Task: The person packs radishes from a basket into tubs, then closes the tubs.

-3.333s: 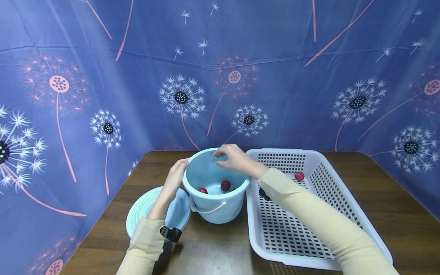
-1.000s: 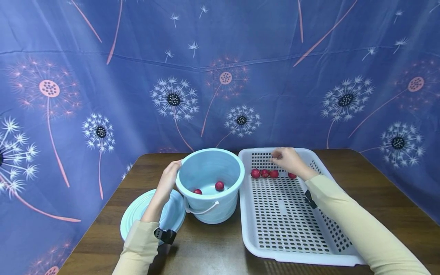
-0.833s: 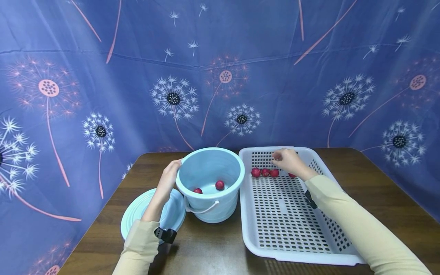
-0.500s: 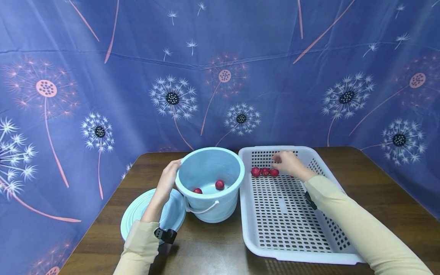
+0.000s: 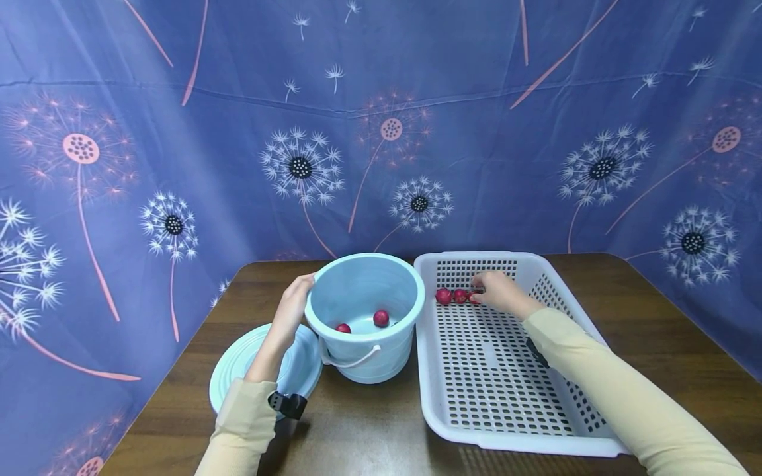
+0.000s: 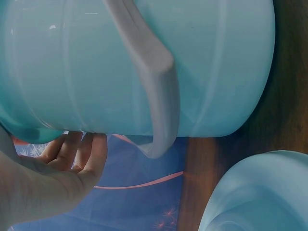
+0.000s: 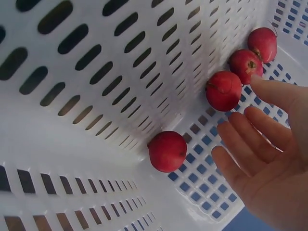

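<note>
My left hand (image 5: pixel 292 302) rests against the outside of a light blue bucket (image 5: pixel 387 354) at its rim; in the left wrist view its straight fingers (image 6: pixel 96 153) touch the bucket's side. Two red radishes lie on the bucket floor, one radish (image 5: pixel 381 318) near the middle. My right hand (image 5: pixel 500 291) is low inside a white plastic basket (image 5: pixel 437 410), fingers parted beside a row of radishes at the far end. In the right wrist view the nearest radish (image 7: pixel 224 90) sits just beyond the fingertips, and a separate radish (image 7: pixel 167 151) lies by the basket's corner.
A light blue lid (image 5: pixel 235 367) lies on the brown wooden table (image 5: pixel 357 430), left of the bucket and partly under the left forearm. The bucket's white handle (image 5: pixel 357 362) hangs down its front. A blue dandelion-print cloth (image 5: pixel 369 59) hangs behind the table.
My right hand has gone from above the bucket to the basket's far end, then lowered and shifted slightly left onto the radish row. My left hand stays at the bucket rim.
</note>
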### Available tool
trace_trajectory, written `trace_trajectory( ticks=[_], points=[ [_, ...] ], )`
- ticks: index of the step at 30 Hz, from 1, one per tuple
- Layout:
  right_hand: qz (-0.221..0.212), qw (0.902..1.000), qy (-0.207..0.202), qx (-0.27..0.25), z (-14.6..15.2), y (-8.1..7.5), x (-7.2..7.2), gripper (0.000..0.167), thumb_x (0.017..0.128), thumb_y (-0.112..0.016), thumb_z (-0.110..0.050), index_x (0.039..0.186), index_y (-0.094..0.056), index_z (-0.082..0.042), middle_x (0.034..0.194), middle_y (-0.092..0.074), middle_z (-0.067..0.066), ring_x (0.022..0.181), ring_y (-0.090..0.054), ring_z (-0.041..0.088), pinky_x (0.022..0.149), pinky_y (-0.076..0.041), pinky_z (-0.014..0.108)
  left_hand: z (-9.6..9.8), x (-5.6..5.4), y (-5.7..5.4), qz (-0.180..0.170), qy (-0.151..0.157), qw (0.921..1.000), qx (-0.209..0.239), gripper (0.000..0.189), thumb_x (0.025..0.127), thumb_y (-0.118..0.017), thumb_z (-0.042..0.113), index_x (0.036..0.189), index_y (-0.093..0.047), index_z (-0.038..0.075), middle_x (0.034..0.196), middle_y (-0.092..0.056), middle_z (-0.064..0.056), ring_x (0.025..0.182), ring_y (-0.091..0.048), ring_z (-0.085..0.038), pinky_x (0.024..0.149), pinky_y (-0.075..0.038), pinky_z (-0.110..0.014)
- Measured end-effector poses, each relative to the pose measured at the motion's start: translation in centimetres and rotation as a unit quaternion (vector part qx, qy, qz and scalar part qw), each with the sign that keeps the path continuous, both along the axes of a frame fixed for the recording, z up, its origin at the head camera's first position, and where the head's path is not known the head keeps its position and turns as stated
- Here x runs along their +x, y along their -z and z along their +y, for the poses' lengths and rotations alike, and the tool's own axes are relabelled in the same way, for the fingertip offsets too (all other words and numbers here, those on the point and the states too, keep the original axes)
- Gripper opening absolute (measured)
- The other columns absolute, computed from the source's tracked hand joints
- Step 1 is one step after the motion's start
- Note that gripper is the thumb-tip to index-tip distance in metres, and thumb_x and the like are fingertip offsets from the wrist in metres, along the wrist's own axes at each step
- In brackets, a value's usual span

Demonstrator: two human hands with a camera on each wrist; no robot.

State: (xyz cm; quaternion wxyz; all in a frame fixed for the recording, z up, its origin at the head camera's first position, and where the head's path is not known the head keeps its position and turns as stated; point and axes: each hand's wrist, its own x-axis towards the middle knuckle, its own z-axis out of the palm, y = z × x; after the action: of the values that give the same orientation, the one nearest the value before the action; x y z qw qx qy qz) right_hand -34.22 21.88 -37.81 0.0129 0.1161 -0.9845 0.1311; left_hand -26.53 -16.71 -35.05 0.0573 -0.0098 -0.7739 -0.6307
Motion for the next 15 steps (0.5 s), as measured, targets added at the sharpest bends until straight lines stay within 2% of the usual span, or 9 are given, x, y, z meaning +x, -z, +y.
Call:
trace_trajectory(
  ticks=[6,11,15],
  points=[
    [0.001,0.9997,0.003,0.026,0.02,0.44,0.00,0.036,0.080,-0.072,-0.015,0.110,-0.064,0.004,0.100,-0.063,0.016,0.092,-0.061,0.029,0.081,-0.051,0.043,0.03,-0.14,0.08,-0.001,0.000,1.0000,0.002,0.042,0.100,-0.033,0.024,0.132,-0.048,0.001,0.133,-0.050,-0.018,0.122,-0.046,-0.027,0.101,-0.035,-0.038],
    [0.000,0.9996,-0.003,0.030,0.14,0.48,0.02,0.027,0.080,-0.071,-0.015,0.102,-0.067,0.001,0.091,-0.064,0.013,0.083,-0.060,0.024,0.074,-0.050,0.041,0.00,-0.09,0.06,0.000,0.002,1.0000,0.002,0.042,0.100,-0.033,0.024,0.132,-0.048,0.001,0.133,-0.050,-0.018,0.123,-0.045,-0.027,0.103,-0.034,-0.040],
    [-0.012,0.9993,-0.004,0.035,0.23,0.32,0.07,0.029,0.080,-0.072,-0.017,0.102,-0.067,0.000,0.092,-0.065,0.013,0.085,-0.060,0.025,0.076,-0.050,0.042,0.00,-0.02,-0.01,0.000,0.002,1.0000,0.001,0.042,0.100,-0.033,0.024,0.132,-0.048,0.001,0.134,-0.049,-0.018,0.125,-0.044,-0.028,0.105,-0.032,-0.041]
  ],
)
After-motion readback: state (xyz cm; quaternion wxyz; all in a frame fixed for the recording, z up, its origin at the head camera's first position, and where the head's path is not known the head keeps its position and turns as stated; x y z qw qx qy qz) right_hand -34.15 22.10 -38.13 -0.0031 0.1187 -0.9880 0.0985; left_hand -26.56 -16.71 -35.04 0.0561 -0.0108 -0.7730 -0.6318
